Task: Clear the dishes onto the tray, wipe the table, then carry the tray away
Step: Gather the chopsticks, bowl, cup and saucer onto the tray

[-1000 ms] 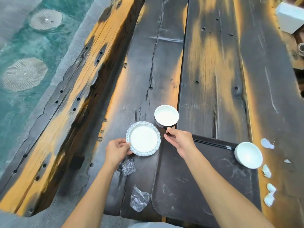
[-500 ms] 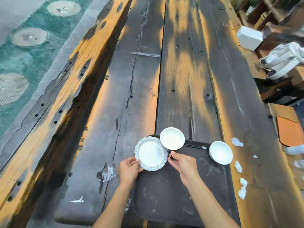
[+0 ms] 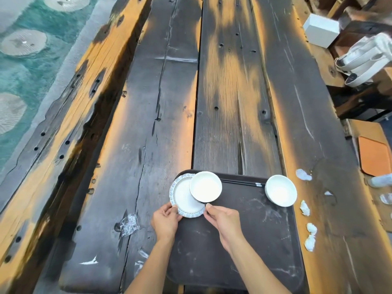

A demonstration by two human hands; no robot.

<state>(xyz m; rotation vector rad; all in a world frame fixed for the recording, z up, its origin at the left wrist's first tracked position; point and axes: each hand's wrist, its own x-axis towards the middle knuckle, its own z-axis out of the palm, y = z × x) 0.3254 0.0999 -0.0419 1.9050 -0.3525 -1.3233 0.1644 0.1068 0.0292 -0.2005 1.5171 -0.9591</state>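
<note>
We see the patterned plate [image 3: 182, 198] straight ahead of both hands, lying over the far-left corner of the dark tray [image 3: 233, 251], part on the tray and part out over the wooden table [image 3: 222, 102]. The left hand [image 3: 166, 222] grips the plate's near-left rim, fingers curled around the edge. The right hand [image 3: 222, 220] pinches with thumb and forefinger where the small bowl [image 3: 205, 186] overlaps the plate's right side. We take the pinch to be on the bowl's near rim, though the plate's rim is so close there that the view does not settle it.

The relation that matters is this: plate and bowl sit just beyond the fingertips, the left hand nearer the plate and the right nearer the bowl, with bare tray directly below and to the right. We judge that a short move rightward would bring both fully onto it.

The black chopsticks [image 3: 239, 182] lie along the tray's far edge, their long axis running left to right toward the second bowl [image 3: 280, 190] at the tray's far-right corner. Tissue scraps [image 3: 304, 208] and a clear wrapper [image 3: 129, 224] are on the table, so we judge that wiping has yet to come.
</note>
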